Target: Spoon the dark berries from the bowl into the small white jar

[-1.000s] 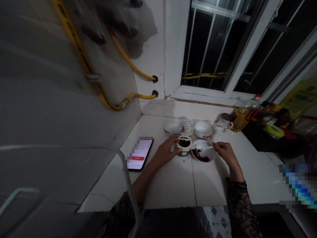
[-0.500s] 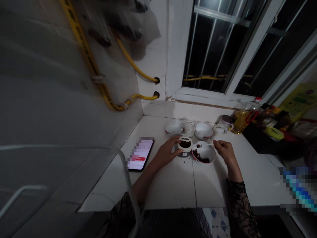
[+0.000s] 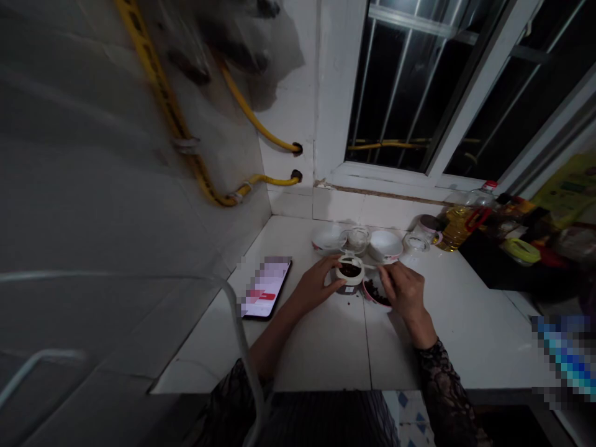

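My left hand (image 3: pixel 313 287) is wrapped round a small white-rimmed jar (image 3: pixel 349 274) with dark stuff inside, standing on the white tiled counter (image 3: pixel 326 347). My right hand (image 3: pixel 401 288) pinches a white spoon (image 3: pixel 362 264) whose tip reaches over the jar's mouth. The hand covers most of a white bowl (image 3: pixel 371 292) of dark red bits just right of the jar. A few dark crumbs lie on the counter by the jar.
Behind the jar stand two white bowls (image 3: pixel 385 244) and small glass jars (image 3: pixel 357 236). A lit phone (image 3: pixel 266 288) lies to the left. An oil bottle (image 3: pixel 459 218) and clutter sit at the right. Yellow pipes (image 3: pixel 186 143) run along the left wall, below a barred window (image 3: pixel 419 87).
My right hand has lifted the spoon out of the bowl and carried it left to the jar's mouth. The left hand has stayed on the jar.
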Available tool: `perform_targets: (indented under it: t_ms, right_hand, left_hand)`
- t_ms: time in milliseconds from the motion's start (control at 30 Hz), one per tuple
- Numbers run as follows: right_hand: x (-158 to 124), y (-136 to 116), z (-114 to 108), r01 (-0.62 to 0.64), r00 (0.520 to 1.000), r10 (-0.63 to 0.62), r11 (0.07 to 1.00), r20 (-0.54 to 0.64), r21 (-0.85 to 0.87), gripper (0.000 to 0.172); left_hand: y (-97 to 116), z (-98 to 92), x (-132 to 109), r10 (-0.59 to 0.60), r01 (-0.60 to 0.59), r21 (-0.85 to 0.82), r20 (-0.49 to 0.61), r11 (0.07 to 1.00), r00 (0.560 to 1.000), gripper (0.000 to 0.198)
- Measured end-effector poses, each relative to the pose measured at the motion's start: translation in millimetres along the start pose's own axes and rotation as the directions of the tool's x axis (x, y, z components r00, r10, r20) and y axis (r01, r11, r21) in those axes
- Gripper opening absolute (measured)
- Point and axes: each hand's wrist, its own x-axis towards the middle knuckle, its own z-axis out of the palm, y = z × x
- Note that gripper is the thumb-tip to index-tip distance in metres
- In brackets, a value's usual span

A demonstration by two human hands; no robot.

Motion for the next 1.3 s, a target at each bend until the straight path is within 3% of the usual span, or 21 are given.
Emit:
perform_targets:
  t_ms: [67,167,300,433,533,700,833,1000,1300]
  right_hand:
    - [-1.9,7.5,-3.7,-0.152,0.987,0.154,0.986,-0.037,0.062,0.039]
    - [-5.4,22.5,-9.1,-0.405,0.913,0.408,0.899,0.015,0.167,0.046]
    - [-11.6,48.4,-16.2,-0.583,0.812,0.562,0.789,0.157,0.194,0.055]
    - [-17.4,68.3,-22.1,-0.600,0.784,0.574,0.799,0.236,0.049,0.053]
    - [-19.3,68.7,-19.9,-0.569,0.771,0.555,0.820,0.313,-0.054,0.046]
    - [-18.9,53.8,-7.7,-0.554,0.747,0.478,0.832,0.462,0.033,0.044]
    - [-17.3,52.0,-8.0,-0.607,0.741,0.499,0.784,0.448,0.131,0.052]
    - [-16.4,59.3,-15.3,-0.697,0.697,0.593,0.692,0.404,0.188,0.055]
    - [-17.3,61.1,-13.2,-0.726,0.676,0.620,0.655,0.398,0.212,0.054]
  left_hand:
    - [-0.4,0.1,-0.5,0.000,0.000,0.001,-0.003,1.000,1.000,0.024]
    - [-0.2,-0.2,-0.8,0.008,-0.008,-0.004,-0.005,1.000,1.000,0.024]
    - [-0.5,-0.7,-0.1,0.015,-0.015,-0.020,-0.003,1.000,1.000,0.025]
    - [-1.6,-1.0,0.6,0.013,-0.013,-0.023,-0.001,1.000,1.000,0.025]
    - [-1.8,-1.3,0.9,0.015,-0.015,-0.019,0.005,1.000,1.000,0.024]
    - [0.2,-2.6,0.6,0.015,-0.015,-0.015,0.018,1.000,1.000,0.026]
    - [0.8,-2.3,0.1,0.011,-0.011,-0.031,0.017,0.999,1.000,0.026]
    - [-2.3,-0.6,0.1,0.006,-0.005,-0.035,0.007,0.999,1.000,0.025]
    - [0.7,-1.9,-0.7,0.012,-0.012,-0.023,-0.003,1.000,1.000,0.025]
